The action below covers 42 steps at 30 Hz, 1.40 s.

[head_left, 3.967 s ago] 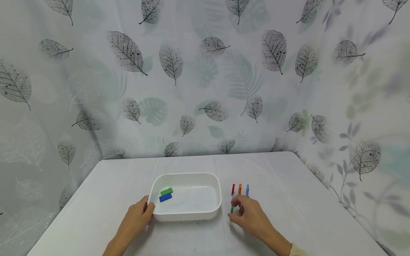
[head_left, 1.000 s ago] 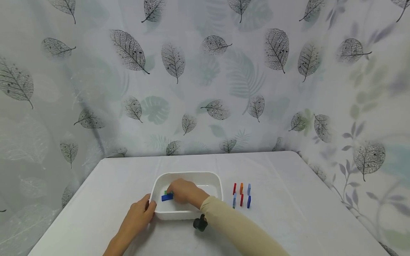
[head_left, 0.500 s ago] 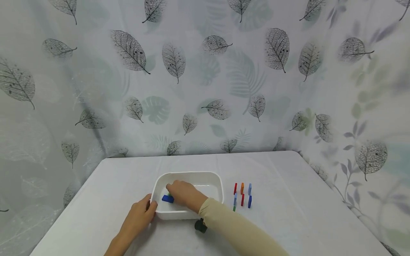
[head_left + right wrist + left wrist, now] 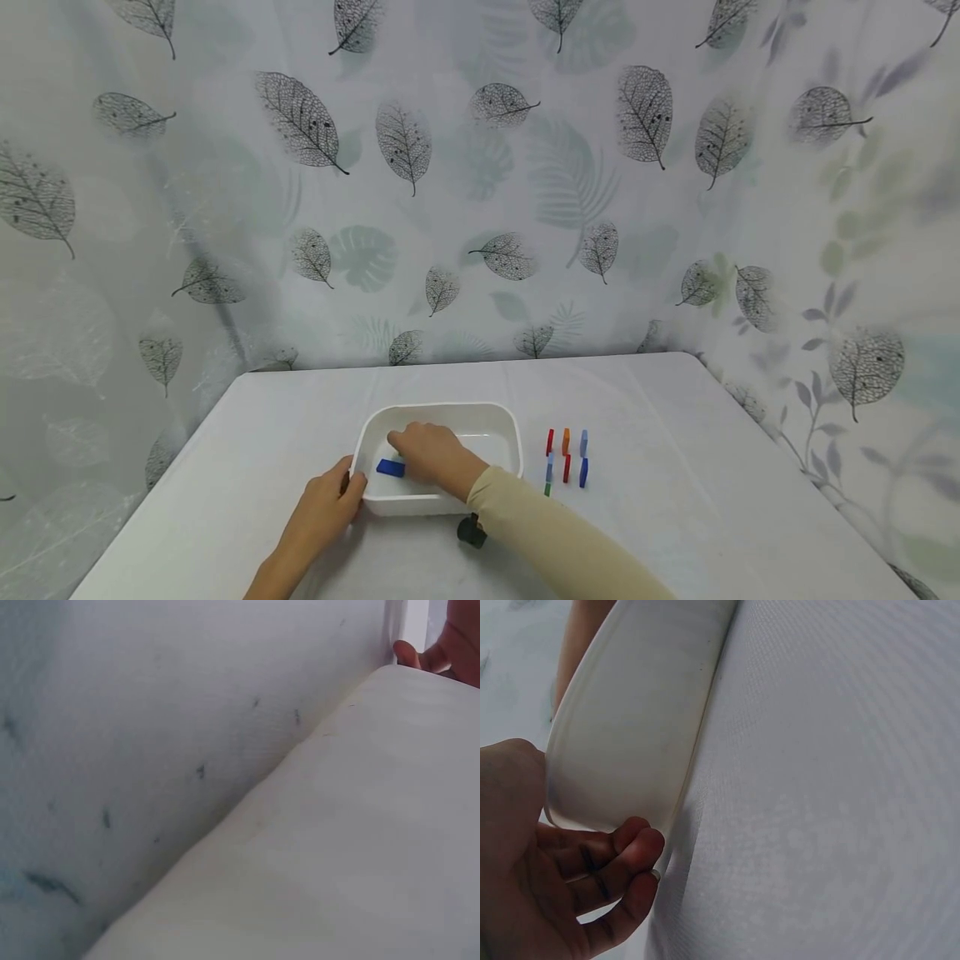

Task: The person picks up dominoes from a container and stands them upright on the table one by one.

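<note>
In the head view, my left hand [image 4: 322,504] grips the left end of a white rectangular tray [image 4: 435,505]. The left wrist view shows the same hand's fingers [image 4: 634,859] curled at the corner of the tray wall [image 4: 637,720]. My right hand [image 4: 435,454] reaches down inside the tray, its fingers bent and mostly hidden behind its back. Whether they hold a block I cannot tell. Just left of them a dark blue block [image 4: 391,467] lies flat on the tray floor. The green block seen there earlier is out of sight, under or behind the right hand.
Right of the tray, several small blocks stand in two rows, among them an orange one [image 4: 566,442], a red one [image 4: 566,468], a blue one [image 4: 583,472] and a green one [image 4: 547,490]. A leaf-patterned curtain [image 4: 450,208] hangs behind the white table [image 4: 675,467].
My right hand has moved from the standing blocks into the tray. The green block in the tray has become hidden, and the blue one has turned slightly. My left hand stays on the tray.
</note>
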Tool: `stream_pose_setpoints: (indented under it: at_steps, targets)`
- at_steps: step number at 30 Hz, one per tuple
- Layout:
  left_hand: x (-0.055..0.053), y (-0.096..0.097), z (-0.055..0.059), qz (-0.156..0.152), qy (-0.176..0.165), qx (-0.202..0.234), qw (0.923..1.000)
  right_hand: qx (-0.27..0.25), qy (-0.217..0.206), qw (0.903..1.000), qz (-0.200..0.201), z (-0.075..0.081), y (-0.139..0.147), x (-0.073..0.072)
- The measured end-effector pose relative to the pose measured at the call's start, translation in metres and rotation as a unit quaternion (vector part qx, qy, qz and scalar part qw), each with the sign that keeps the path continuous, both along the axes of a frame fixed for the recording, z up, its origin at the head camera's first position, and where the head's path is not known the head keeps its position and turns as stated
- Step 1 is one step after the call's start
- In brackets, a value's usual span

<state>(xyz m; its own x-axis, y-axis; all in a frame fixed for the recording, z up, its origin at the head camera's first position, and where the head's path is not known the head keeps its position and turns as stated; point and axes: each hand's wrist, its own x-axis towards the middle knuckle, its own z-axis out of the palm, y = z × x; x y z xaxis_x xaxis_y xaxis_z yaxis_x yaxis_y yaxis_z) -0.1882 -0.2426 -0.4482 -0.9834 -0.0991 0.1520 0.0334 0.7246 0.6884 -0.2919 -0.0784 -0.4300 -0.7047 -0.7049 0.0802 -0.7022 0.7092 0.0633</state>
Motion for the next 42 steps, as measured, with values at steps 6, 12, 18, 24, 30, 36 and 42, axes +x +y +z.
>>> stream_pose_setpoints:
  at_steps: [6, 12, 18, 24, 30, 36, 42]
  targets:
    - [0.000, 0.001, -0.002, -0.002, 0.004, -0.008, 1.0000, -0.036, -0.022, 0.9989, -0.018, 0.003, 0.006, -0.002]
    - [0.000, 0.001, -0.002, 0.001, -0.002, -0.007, 1.0000, -0.084, -0.065, 0.9936, -0.037, 0.008, 0.011, -0.004]
    - [0.000, 0.002, -0.001, 0.003, -0.005, -0.007, 1.0000, -0.117, -0.076, 0.9894, -0.041, 0.011, 0.012, -0.004]
    - [0.000, 0.002, -0.001, 0.005, -0.004, -0.008, 1.0000, -0.161, -0.074, 0.9835, -0.036, 0.012, 0.013, 0.002]
    - [0.001, 0.003, 0.000, 0.007, -0.009, -0.005, 0.9999, -0.196, -0.091, 0.9756, -0.035, 0.018, 0.018, 0.009]
    - [0.001, 0.003, 0.000, 0.005, -0.012, -0.004, 0.9999, -0.234, -0.111, 0.9648, -0.045, 0.023, 0.024, 0.012]
    - [0.000, 0.002, 0.003, 0.007, -0.017, -0.005, 0.9998, -0.257, -0.121, 0.9577, -0.045, 0.028, 0.030, 0.014]
